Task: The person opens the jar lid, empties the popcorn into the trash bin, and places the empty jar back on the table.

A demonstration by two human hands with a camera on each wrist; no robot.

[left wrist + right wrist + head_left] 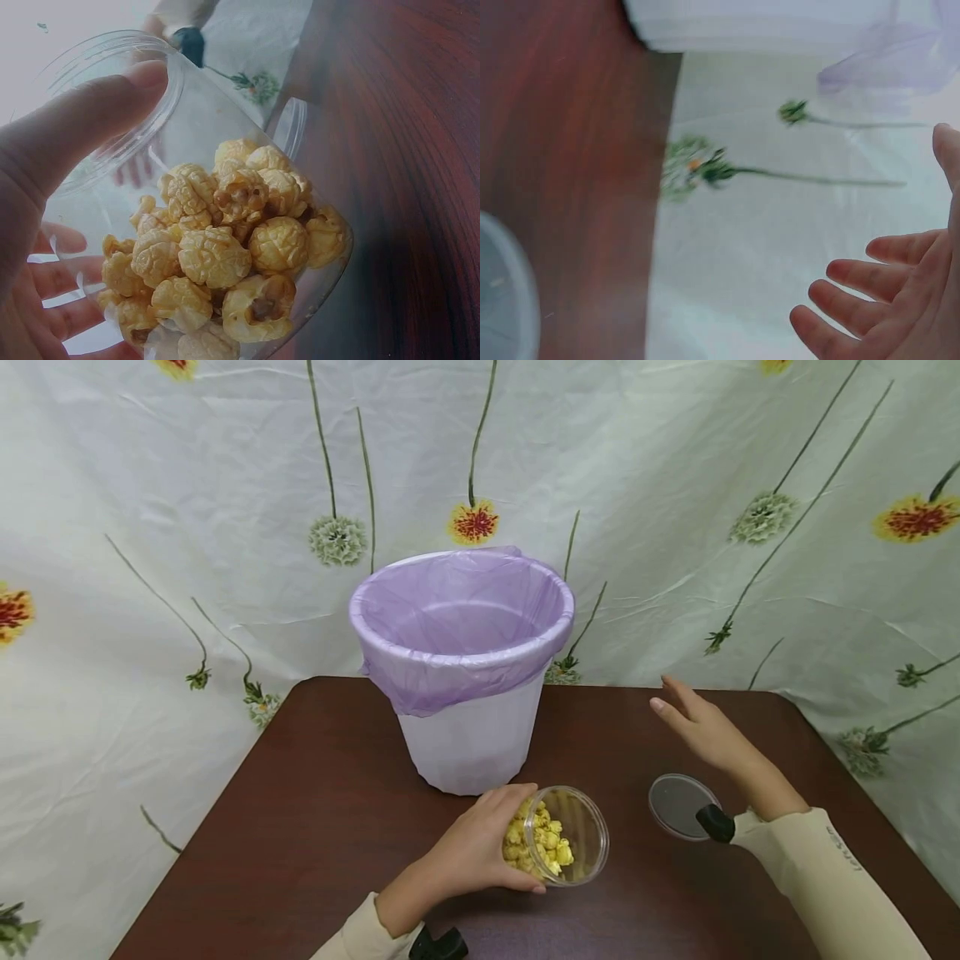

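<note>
My left hand (480, 843) grips a clear plastic jar (588, 839), its thumb at the rim and its fingers round the far side. The jar is tilted, its open mouth toward the right in the head view. Yellow popcorn (217, 255) fills its lower part. My right hand (701, 727) is raised over the right part of the table, fingers extended, holding nothing. Below it on the table lies a clear round lid (678, 802), partly covered by the black wrist strap. In the right wrist view the fingers (870, 277) are spread apart.
A white trash bin (472, 743) stands at the back middle of the dark wooden table (315, 827). A purple bag (427, 685) lines it and folds over its rim. Behind hangs a pale flowered cloth (247, 468).
</note>
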